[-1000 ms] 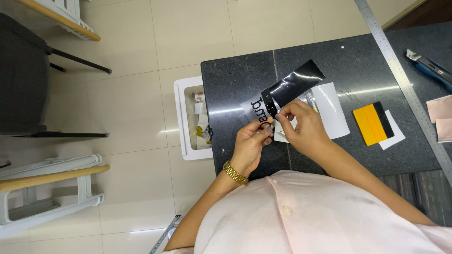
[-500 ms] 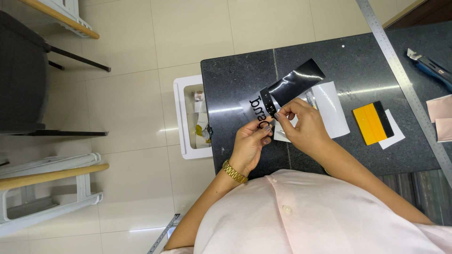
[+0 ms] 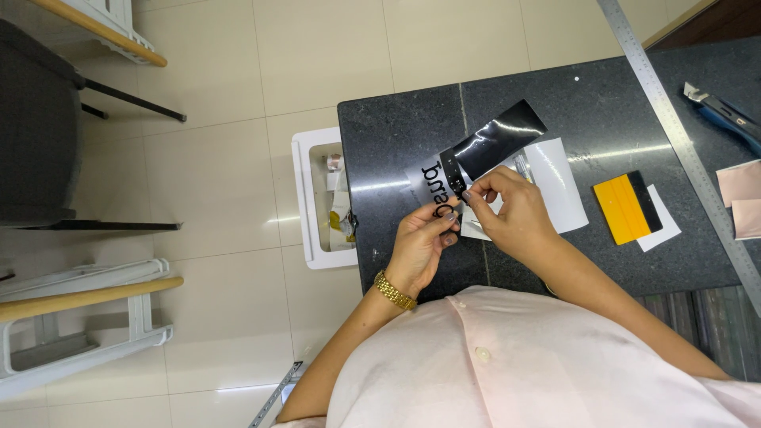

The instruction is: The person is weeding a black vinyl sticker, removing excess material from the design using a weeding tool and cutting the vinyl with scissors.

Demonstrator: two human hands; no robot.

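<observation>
My left hand [image 3: 422, 246], with a gold bracelet at the wrist, pinches the lower end of a white backing sheet with black cut letters [image 3: 434, 184]. My right hand [image 3: 507, 214] pinches the glossy black vinyl strip [image 3: 495, 141], which lifts away from the sheet toward the upper right. Both hands are above the near part of a black stone table [image 3: 396, 135]. A white sheet of paper [image 3: 559, 186] lies under and beside my right hand.
A yellow and black squeegee [image 3: 628, 208] rests on a small white sheet to the right. A long metal ruler [image 3: 674, 131] runs diagonally, with a blue utility knife [image 3: 725, 117] and pink sheets [image 3: 741, 194] beyond it. A white bin [image 3: 313, 202] with scraps stands left of the table.
The black vinyl strip has been peeled a little further off the backing sheet, showing more of the cut letters. Both hands stay in nearly the same place.
</observation>
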